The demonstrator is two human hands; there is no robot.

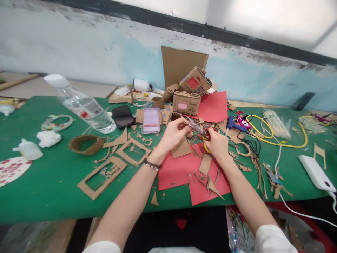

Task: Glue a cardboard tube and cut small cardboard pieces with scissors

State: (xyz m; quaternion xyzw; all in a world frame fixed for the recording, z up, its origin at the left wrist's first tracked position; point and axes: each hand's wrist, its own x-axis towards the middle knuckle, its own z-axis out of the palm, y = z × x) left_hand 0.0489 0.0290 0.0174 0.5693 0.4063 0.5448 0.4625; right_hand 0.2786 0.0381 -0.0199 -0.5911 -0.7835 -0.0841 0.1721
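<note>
My right hand (218, 143) is closed around the handles of a pair of scissors (196, 125), whose metal blades point left toward my other hand. My left hand (174, 134) pinches with thumb and fingertips right by the blades; whatever small piece it holds is mostly hidden. Below both hands lie red paper sheets (172, 174) with cardboard scraps on them, among them a small brown rectangle (205, 164). Behind the hands stands a cardboard camera model (186, 103), and a second cardboard camera (196, 82) sits tilted above it.
Cut cardboard frames (102, 177) and a cardboard ring (85, 144) lie left. A water bottle (85, 107) stands near a black phone (123, 116). On the right are a blue glue gun (235, 124), a yellow cable (285, 144) and a white power bank (316, 172).
</note>
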